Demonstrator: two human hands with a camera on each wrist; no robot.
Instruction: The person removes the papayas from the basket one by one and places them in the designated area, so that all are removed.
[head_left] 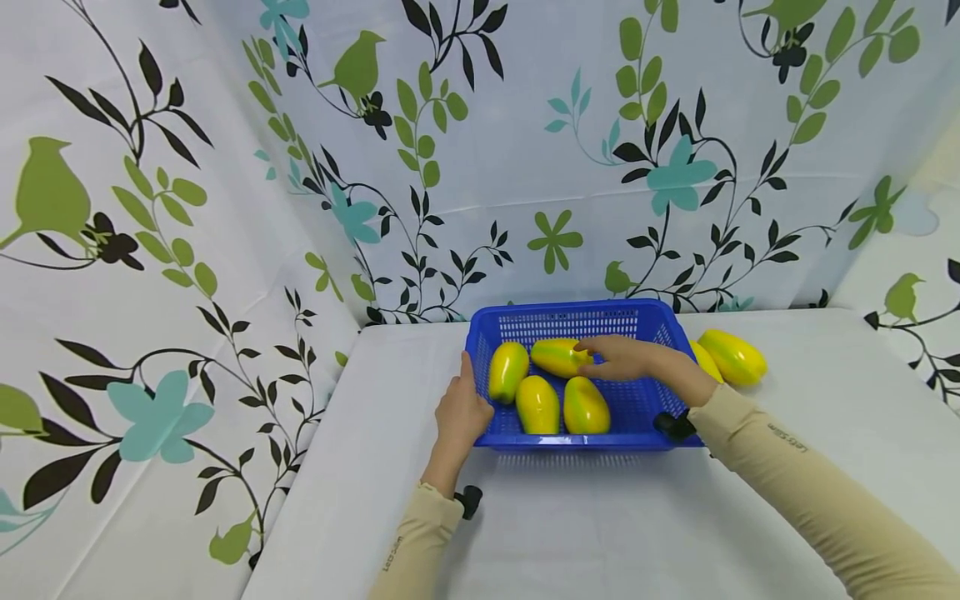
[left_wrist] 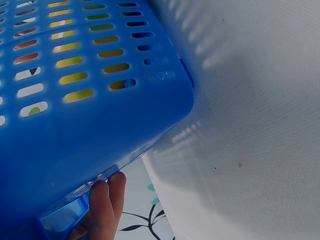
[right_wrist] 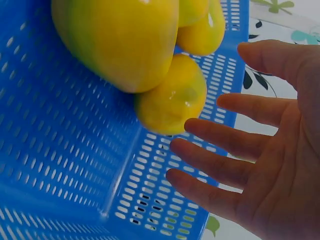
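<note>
A blue plastic basket (head_left: 633, 417) with slotted walls stands on the white table. Inside lie several glossy yellow fruits, shaped like mangoes or papayas, among them a left one (head_left: 508, 372), a rear one (head_left: 553, 357) and a front one (head_left: 586, 407). At the basket's left edge my left hand (head_left: 459, 408) holds the rim; two of its fingertips (left_wrist: 117, 185) touch the outer wall in the left wrist view. My right hand (head_left: 618, 358) is over the basket beside the rear fruit. Its fingers are spread and hold nothing in the right wrist view.
Right of the basket, on the table (head_left: 375, 467), lie two more yellow fruits, one (head_left: 733, 357) partly in front of another (head_left: 707, 362) that the basket and arm partly hide. A patterned cloth (head_left: 480, 167) with birds and leaves hangs behind and at both sides.
</note>
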